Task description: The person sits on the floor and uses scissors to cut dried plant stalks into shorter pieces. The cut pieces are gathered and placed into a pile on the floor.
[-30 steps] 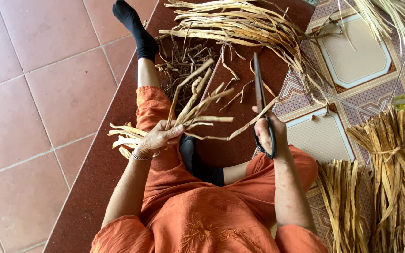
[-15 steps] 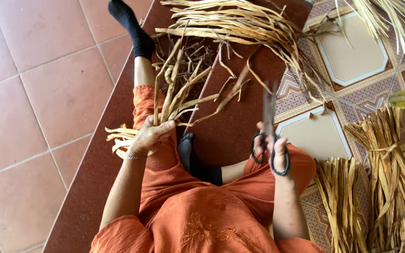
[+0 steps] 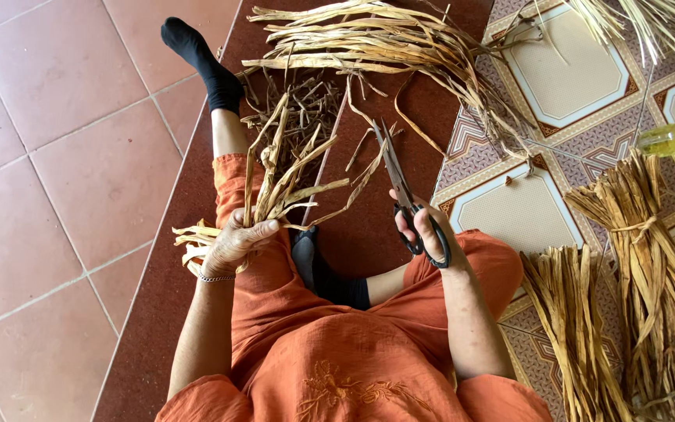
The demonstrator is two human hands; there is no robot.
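Two hands busy: our left hand [image 3: 232, 244] clamps a dried-leaf bunch [image 3: 286, 176], right hand [image 3: 423, 230] grips slightly parted scissors [image 3: 397, 178] just beside it. Trimmings [image 3: 298, 105] lie beyond the bunch; plenty looks uncut.

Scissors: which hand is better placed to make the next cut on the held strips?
Right. The right hand already holds the scissors, blades open towards the strips, which the left hand grips.

head cam | looks straight down | close over lap, floor
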